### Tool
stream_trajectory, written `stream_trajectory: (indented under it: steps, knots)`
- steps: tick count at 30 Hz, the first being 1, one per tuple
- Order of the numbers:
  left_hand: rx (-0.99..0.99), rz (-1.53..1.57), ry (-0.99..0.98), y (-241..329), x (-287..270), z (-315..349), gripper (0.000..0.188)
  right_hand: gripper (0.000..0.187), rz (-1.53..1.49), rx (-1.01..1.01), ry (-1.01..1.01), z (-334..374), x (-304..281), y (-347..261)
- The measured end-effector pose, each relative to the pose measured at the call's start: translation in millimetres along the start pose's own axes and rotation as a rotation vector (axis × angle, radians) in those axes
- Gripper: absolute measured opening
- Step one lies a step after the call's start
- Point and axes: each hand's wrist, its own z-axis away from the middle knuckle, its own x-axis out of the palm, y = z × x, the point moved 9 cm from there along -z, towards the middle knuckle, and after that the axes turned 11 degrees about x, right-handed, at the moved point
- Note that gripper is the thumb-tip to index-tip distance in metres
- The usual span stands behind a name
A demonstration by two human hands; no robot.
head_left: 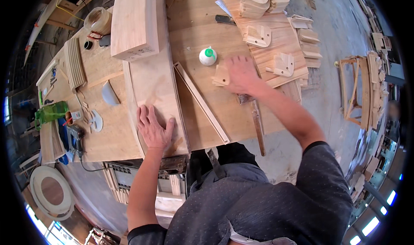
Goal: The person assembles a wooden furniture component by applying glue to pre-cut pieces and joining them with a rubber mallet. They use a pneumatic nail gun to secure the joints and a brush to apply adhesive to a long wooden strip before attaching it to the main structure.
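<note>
My left hand (154, 130) lies flat with fingers spread on a long pale wooden board (155, 85). My right hand (241, 74) is closed over a small wooden piece with a hole (221, 75), whose left part sticks out from the fingers. Just below that hand lies a hammer (258, 128), its wooden handle pointing toward me and its head partly covered. A white round bottle with a green cap (208, 56) stands beyond the wooden piece. Between my hands a narrow grooved wooden strip (202, 102) rests slantwise on the bench.
A thick curved wooden block (136, 25) stands on the board's far part. At right, similar pieces with holes (258, 36) sit on a wooden panel (276, 51). A power tool (76, 139), a green bottle (51, 113) and a tape roll (97, 20) lie on the left.
</note>
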Motion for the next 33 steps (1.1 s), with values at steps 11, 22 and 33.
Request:
stream_trajectory:
  steps: [11,22,33]
  knots:
    - [-0.016,0.035,-0.002,-3,3,4,0.092,0.112,-0.189,0.417,0.073,-26,-38,44]
    - [-0.031,0.045,0.003,-3,2,1,0.089,0.109,-0.167,0.216,0.144,-70,-10,19]
    - [-0.038,0.024,-0.015,-2,2,1,0.089,0.076,-0.879,0.301,-0.004,-75,8,-14]
